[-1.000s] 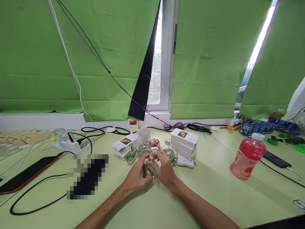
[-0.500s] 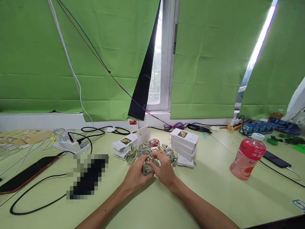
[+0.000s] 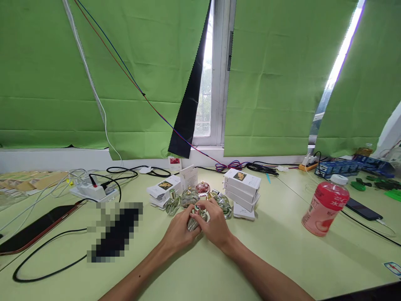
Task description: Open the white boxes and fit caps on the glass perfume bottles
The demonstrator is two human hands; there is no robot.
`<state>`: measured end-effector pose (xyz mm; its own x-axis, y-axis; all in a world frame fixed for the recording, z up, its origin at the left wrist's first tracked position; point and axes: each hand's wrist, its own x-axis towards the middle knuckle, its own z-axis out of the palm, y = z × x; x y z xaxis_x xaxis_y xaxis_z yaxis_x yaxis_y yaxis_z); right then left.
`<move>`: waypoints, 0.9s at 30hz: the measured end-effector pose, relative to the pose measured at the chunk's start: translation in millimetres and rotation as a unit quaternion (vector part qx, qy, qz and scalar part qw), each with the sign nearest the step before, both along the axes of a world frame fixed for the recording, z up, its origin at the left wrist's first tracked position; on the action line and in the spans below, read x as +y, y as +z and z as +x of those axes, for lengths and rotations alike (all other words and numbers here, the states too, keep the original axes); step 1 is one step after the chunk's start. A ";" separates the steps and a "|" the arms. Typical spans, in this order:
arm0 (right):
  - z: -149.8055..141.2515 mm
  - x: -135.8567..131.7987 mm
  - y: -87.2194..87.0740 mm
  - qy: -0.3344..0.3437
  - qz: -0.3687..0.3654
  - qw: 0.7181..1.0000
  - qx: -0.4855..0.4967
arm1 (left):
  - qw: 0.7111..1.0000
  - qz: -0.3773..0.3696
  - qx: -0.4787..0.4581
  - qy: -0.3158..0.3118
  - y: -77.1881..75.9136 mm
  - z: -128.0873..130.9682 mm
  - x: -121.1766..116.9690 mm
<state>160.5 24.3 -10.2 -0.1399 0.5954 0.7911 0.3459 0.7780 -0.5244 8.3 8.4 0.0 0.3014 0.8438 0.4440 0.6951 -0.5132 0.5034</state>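
Note:
A clear glass perfume bottle [image 3: 192, 224] is between my two hands at the middle of the table. My left hand [image 3: 177, 231] is wrapped around its left side, fingers closed on the glass. At the top, the thumb and fingers of my right hand [image 3: 216, 225] pinch the bottle's shiny neck or cap; which of these it is, I cannot tell. Just behind stand more glass bottles: a small one with a greenish cap [image 3: 173, 203], a rounded clear one [image 3: 189, 198], a pinkish-red one [image 3: 203, 189] and clear ones partly behind my right hand [image 3: 224, 205].
White boxes [image 3: 242, 182] are stacked right of the bottles, others [image 3: 165, 187] left. A red drink bottle [image 3: 326, 207] stands at the right. Leftward lie a phone [image 3: 37, 228], a pixelated dark object [image 3: 117, 234], cables and a power strip [image 3: 92, 192].
The held bottle has tilted slightly and its top has shifted a little left. My right hand's fingers and thumb have moved around the top. My left hand stays nearly in place.

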 end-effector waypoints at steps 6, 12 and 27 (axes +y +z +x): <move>0.4 0.5 -1.7 0.006 0.002 1.000 -0.005 | 0.997 -0.046 -0.055 -0.032 3.1 -2.6 -1.1; 1.9 0.2 0.8 -0.003 0.015 1.000 -0.017 | 0.988 -0.100 -0.098 -0.065 7.9 -7.1 -2.6; 5.7 3.7 0.1 -0.037 -0.003 0.999 -0.013 | 0.980 -0.120 -0.136 -0.083 1.4 -5.0 -2.3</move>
